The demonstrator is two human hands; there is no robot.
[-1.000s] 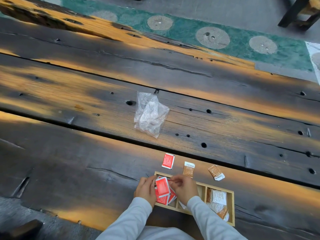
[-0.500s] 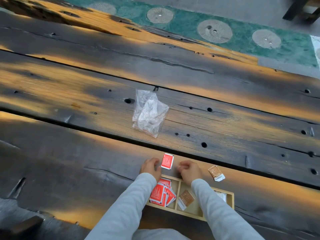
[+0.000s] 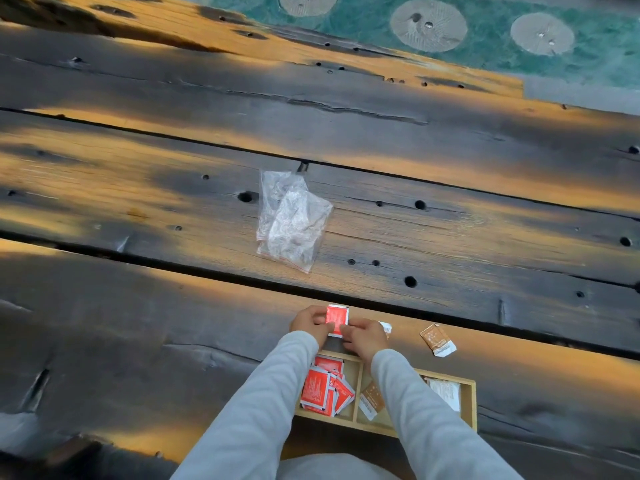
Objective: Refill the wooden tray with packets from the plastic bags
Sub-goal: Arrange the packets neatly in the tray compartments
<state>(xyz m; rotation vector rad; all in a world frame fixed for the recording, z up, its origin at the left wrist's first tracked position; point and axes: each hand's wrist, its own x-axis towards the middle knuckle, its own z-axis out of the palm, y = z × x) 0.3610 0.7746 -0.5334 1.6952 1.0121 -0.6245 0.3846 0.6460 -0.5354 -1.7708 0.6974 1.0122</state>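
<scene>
A light wooden tray (image 3: 470,407) with three compartments lies at the near edge of the table, partly under my forearms. Its left compartment holds several red packets (image 3: 320,389), the middle one a brown packet (image 3: 372,400), the right one white and brown packets (image 3: 445,393). Just beyond the tray, my left hand (image 3: 310,322) and my right hand (image 3: 365,336) both pinch one red packet (image 3: 336,317) at the table surface. A brown packet (image 3: 438,339) lies loose to the right. Another packet (image 3: 386,329) peeks out behind my right hand. Two clear plastic bags (image 3: 292,220) lie further out, looking empty.
The table (image 3: 138,306) is made of dark, weathered planks with deep gaps and holes. A green patterned floor strip (image 3: 485,32) runs beyond its far edge.
Both hands left the tray's left compartment and moved forward past the tray. They now grip the red packet that lay on the table. The view has tilted downward a little.
</scene>
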